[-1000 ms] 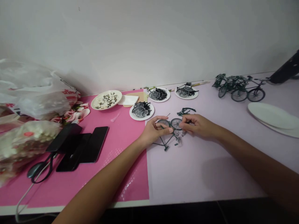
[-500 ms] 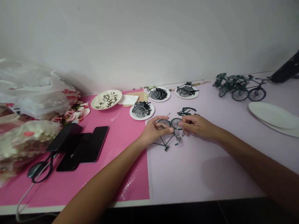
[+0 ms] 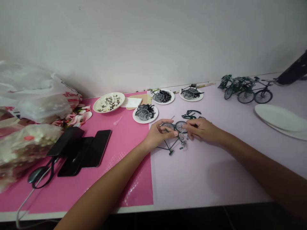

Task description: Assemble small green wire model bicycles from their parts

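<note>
My left hand [image 3: 159, 135] is closed, thumb and fingers pinching a dark green toy bicycle frame [image 3: 170, 150]. Its triangle and silvery handlebar [image 3: 182, 143] stick out below the hand. Close by on the right, my right hand [image 3: 201, 129] is closed in a pinch. A thin silvery rod [image 3: 179, 133] runs from its fingertips towards the green frame; the rest of it is hidden in the fingers. Two spoked toy wheels show behind the hands, the right one [image 3: 180, 126] more fully. Beyond my right hand lie loose green bicycle parts [image 3: 191, 114].
White plates of dark wheels and parts stand at the back, such as the left plate [image 3: 136, 120]. A bowl [image 3: 96, 108] holds small pieces. Assembled toy bicycles [image 3: 247, 89] and stacked white plates [image 3: 280, 116] are right. Phones [image 3: 97, 150] and plastic bags [image 3: 31, 92] lie left.
My right hand has shifted and turned slightly at the silvery rod, so less of the rod shows. My left hand and the green frame stay nearly in place.
</note>
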`<state>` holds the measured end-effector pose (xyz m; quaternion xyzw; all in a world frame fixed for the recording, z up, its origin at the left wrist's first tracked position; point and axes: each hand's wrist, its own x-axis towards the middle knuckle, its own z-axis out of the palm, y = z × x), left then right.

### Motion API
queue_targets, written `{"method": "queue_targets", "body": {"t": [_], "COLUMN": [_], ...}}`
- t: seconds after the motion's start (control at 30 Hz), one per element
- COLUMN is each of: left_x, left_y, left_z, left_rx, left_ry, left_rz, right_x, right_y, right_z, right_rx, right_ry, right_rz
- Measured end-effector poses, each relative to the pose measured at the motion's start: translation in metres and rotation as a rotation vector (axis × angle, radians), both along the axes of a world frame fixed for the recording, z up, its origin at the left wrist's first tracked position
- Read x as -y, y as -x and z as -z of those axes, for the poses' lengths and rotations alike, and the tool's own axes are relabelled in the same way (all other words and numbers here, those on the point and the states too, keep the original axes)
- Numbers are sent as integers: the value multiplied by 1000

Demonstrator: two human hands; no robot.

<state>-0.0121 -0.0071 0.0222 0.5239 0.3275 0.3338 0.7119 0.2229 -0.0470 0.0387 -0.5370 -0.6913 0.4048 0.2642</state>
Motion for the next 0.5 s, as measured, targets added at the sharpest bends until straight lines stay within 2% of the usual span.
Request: {"method": "queue_targets", "body": {"t": [0.17,0.33,0.5], "left_x": [0,-1,-1], "left_y": [0,1,1], "left_z": [0,1,2], "left_rx": [-1,-9,-19], "left_ry": [-3,-12,-35], "left_rz": [5,13,14], "right_x": [0,0,0], "right_y": [-1,-8,-12], "right_z": [0,-1,-1], "right_rx": [-8,26,0], "right_ry": [-26,50,103], "right_rz": [-42,-32,-87]}}
